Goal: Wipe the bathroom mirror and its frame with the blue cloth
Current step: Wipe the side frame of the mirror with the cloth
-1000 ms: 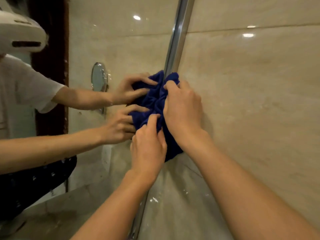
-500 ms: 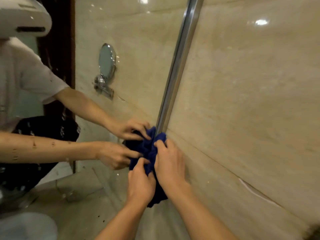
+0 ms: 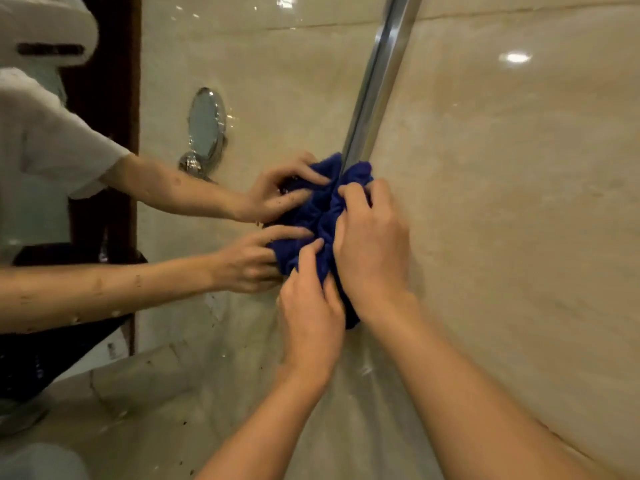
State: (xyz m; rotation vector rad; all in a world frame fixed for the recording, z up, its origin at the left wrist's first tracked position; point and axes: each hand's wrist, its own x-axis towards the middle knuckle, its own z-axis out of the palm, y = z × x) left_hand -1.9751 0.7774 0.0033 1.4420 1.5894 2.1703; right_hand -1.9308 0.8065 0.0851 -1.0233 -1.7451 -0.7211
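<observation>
Two hands and one cloth are counted at the working point. The left hand (image 3: 310, 306) is nearest, its fingers curled into the lower folds of the blue cloth (image 3: 323, 216). The right hand (image 3: 372, 244) is set just beyond, fingers bent and gripping the upper part of the bunched cloth. The cloth is pressed against one chrome frame (image 3: 375, 84), at the right edge of the mirror (image 3: 277, 98), and covers that stretch of the frame. One beige tiled wall (image 3: 519, 202) is noted right of the frame. In the glass, both hands and the cloth are seen reflected, together with one round wall-mounted mirror (image 3: 206, 128), a white sleeve (image 3: 65, 147) and a dark door frame (image 3: 114, 98). Dark specks are observed on the lower glass.
</observation>
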